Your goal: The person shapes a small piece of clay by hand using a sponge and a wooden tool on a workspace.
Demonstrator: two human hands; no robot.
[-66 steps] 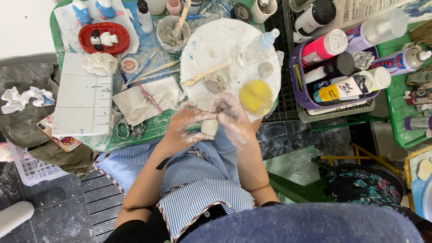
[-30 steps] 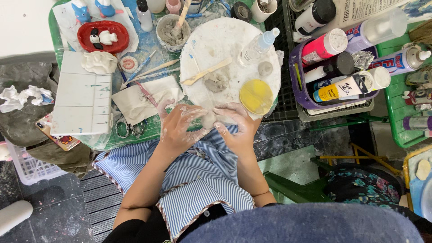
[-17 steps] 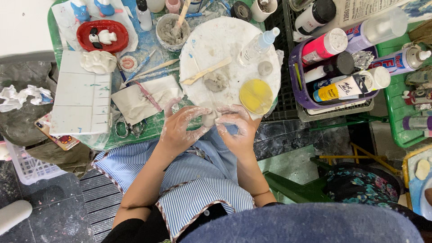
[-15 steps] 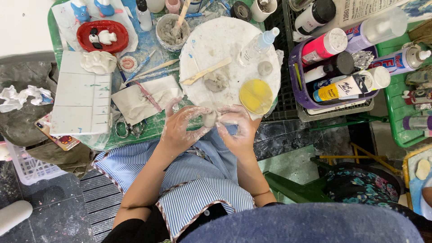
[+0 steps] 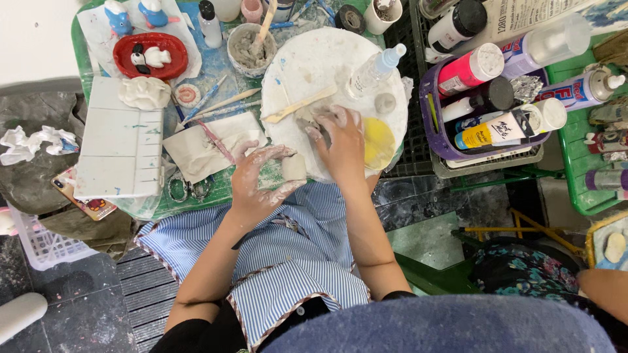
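Basically the left hand [image 5: 258, 180] cups a small clay lump [image 5: 294, 167] over the lap, grip loosely closed around it, while the right hand [image 5: 340, 144] lies flat, fingers spread, pressing grey clay [image 5: 307, 124] on the round white board [image 5: 314, 65].

The left hand [image 5: 258, 180] cupped a small clay lump [image 5: 294, 167] at the round board's [image 5: 307, 65] near edge. The right hand [image 5: 340, 140] pressed on grey clay [image 5: 307, 122] mid-board.
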